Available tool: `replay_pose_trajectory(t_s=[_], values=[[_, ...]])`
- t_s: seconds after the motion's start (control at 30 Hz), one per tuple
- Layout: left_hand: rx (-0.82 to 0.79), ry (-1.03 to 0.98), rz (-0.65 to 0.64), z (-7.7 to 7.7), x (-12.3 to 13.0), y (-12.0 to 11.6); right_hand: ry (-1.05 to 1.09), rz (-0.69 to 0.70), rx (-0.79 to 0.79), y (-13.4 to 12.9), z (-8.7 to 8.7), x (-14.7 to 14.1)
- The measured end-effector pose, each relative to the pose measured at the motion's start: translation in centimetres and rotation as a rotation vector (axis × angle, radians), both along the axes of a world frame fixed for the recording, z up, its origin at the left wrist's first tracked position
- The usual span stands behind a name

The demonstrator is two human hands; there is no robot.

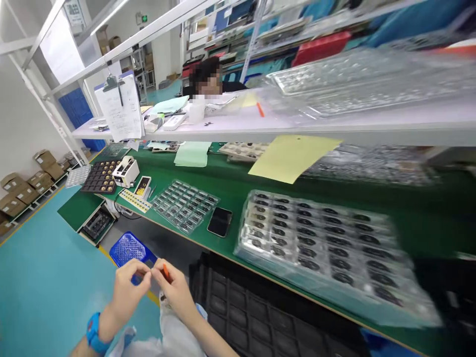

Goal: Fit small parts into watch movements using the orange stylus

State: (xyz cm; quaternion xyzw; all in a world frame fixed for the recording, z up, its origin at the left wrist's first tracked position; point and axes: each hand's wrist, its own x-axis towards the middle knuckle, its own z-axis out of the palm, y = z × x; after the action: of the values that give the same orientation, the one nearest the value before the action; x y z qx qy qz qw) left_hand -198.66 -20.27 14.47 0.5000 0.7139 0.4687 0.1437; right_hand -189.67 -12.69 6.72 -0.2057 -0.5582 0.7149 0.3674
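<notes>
My left hand (128, 287) is held in front of my body, over the floor below the bench edge, with a blue watch (95, 332) on its wrist. Its thumb and forefinger are pinched together; whatever is between them is too small to name. Close beside it, my right hand (174, 291) is closed around a small orange stick-like piece (166, 270), most of which the fingers hide. The fingertips of both hands meet or nearly meet. Beyond them, a blue plastic stool (128, 248) stands on the floor.
On the green bench (193, 186) are a stack of clear trays with dark round parts (305, 233), a phone (220, 221), another clear tray (185, 204), a white tape dispenser (126, 171) and a brown tray (98, 178). Black trays (256, 315) lie below. A person (208, 79) is behind the shelf.
</notes>
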Motion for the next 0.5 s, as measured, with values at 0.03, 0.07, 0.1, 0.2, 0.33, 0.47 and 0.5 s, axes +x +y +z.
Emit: replay_pose_trajectory(t_s=[0.03, 0.07, 0.1, 0.2, 0.33, 0.47, 0.5], values=[[0.015, 0.026, -0.037, 0.2, -1.1, 1.4, 0.003, -0.016, 0.006, 1.3, 0.5, -0.7], [0.030, 0.043, -0.067, 0.4, -2.0, 2.7, 0.001, -0.028, 0.011, 2.4, 0.9, -1.3], [0.045, 0.052, -0.093, 0.5, -2.8, 3.8, -0.006, -0.037, 0.017, 3.4, 1.3, -1.8], [0.084, 0.045, -0.150, 0.5, -4.9, 6.5, -0.043, -0.063, 0.034, 5.8, 2.3, -2.9], [0.129, 0.015, -0.195, 0.7, -7.4, 9.0, -0.087, -0.080, 0.060, 8.1, 3.3, -5.0], [0.167, 0.015, -0.208, 0.6, -10.4, 11.1, -0.111, -0.051, 0.096, 10.6, 3.3, -7.9], [0.178, 0.019, -0.211, 0.4, -11.1, 11.8, -0.116, -0.043, 0.106, 11.3, 3.2, -8.6]])
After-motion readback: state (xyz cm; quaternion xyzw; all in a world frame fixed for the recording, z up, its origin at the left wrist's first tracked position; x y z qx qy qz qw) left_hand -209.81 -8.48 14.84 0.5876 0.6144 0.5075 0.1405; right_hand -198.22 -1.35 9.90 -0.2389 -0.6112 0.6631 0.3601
